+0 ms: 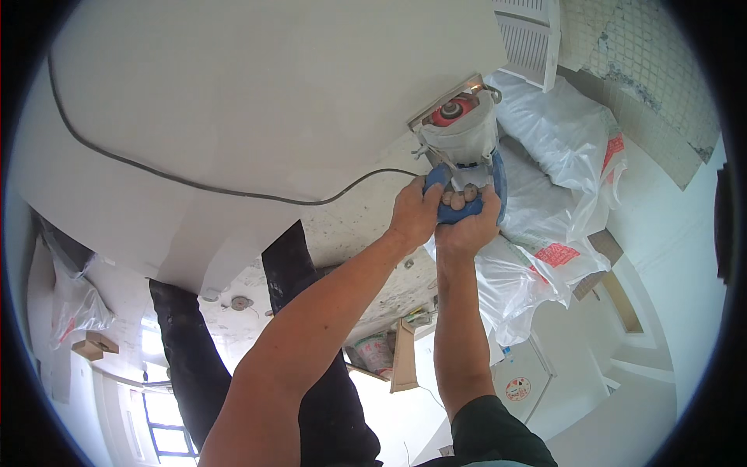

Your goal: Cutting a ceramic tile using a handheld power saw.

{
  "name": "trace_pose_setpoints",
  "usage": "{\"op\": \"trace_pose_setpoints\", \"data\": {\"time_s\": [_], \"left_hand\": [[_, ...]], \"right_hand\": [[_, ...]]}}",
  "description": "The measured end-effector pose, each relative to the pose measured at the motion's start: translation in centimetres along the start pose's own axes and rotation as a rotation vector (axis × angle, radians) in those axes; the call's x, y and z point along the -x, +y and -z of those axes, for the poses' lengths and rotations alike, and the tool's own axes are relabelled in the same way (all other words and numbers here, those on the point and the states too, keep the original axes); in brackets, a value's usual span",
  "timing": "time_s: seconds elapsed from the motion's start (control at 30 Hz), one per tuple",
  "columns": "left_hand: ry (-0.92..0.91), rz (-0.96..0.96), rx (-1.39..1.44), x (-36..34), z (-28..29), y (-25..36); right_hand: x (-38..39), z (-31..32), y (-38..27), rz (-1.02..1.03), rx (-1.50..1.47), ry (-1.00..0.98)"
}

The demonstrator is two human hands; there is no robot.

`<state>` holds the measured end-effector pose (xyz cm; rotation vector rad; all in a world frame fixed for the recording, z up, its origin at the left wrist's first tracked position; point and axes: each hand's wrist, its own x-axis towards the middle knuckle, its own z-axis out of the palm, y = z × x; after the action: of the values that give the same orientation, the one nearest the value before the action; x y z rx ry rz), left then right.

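A handheld power cutter (pixel 459 134) with a blue body, a pale dusty housing and a red part sits at the edge of a large white slab (pixel 257 86). My left hand (pixel 419 207) is closed on the cutter's blue left side, and my right hand (pixel 471 220) is wrapped round its blue rear body, with dusty fingertips showing. A small orange glint shows at the metal base plate (pixel 426 109). The cutter's black cable (pixel 218 187) runs from near my left hand across the slab in a long curve.
Plastic sacks (pixel 560 132) with red print are piled at the right, below a white slatted panel (pixel 526 43). A textured tile piece (pixel 638 86) lies at upper right. Cardboard pieces (pixel 403 354) are behind my arms. My dark-trousered legs (pixel 179 327) stand below the slab, with another plastic bag (pixel 78 303) at left.
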<state>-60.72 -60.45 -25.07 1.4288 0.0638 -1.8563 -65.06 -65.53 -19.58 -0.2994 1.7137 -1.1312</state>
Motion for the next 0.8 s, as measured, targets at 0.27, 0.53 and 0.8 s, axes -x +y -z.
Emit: {"op": "trace_pose_setpoints", "data": {"time_s": [0.27, 0.53, 0.8], "left_hand": [[-0.026, 0.035, 0.004, 0.13, 0.15, 0.53], [-0.032, 0.042, 0.012, 0.04, -0.01, 0.19], [-0.025, 0.050, 0.000, -0.15, 0.01, -0.15]], "right_hand": [[-0.04, 0.08, 0.20, 0.012, 0.004, 0.001], [-0.24, 0.32, 0.15, 0.004, 0.010, 0.028], [-0.28, 0.17, 0.26, 0.011, 0.066, 0.058]]}}
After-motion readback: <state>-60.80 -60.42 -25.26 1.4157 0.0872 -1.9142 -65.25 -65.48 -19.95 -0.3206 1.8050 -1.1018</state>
